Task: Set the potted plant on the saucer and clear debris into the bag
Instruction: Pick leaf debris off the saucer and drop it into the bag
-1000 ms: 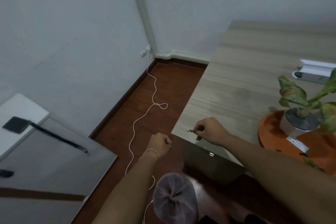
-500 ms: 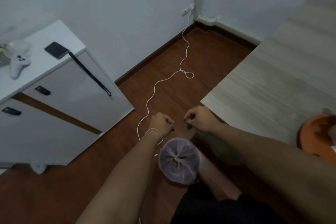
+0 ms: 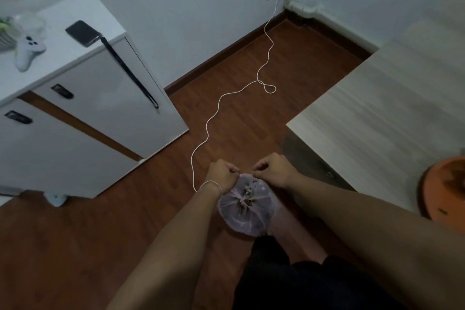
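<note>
A thin pink plastic bag [image 3: 247, 211] hangs over the floor below my hands, with bits of leaf debris [image 3: 247, 192] visible inside. My left hand [image 3: 224, 175] pinches the left side of the bag's rim and my right hand [image 3: 273, 171] pinches the right side, so the mouth is held between them. The orange saucer [image 3: 439, 196] shows at the right edge on the wooden table [image 3: 377, 113], with small green scraps on it. The potted plant is out of view.
A white cabinet [image 3: 83, 113] stands on the left with a game controller [image 3: 27, 50] and a dark phone [image 3: 81, 33] with a hanging strap on top. A white cable [image 3: 219, 106] runs across the wooden floor from the wall socket. My leg is under the bag.
My view has swung left and down, away from the plant. My right hand moved off the table edge with a leaf scrap to the bag, and both hands now grip its rim.
</note>
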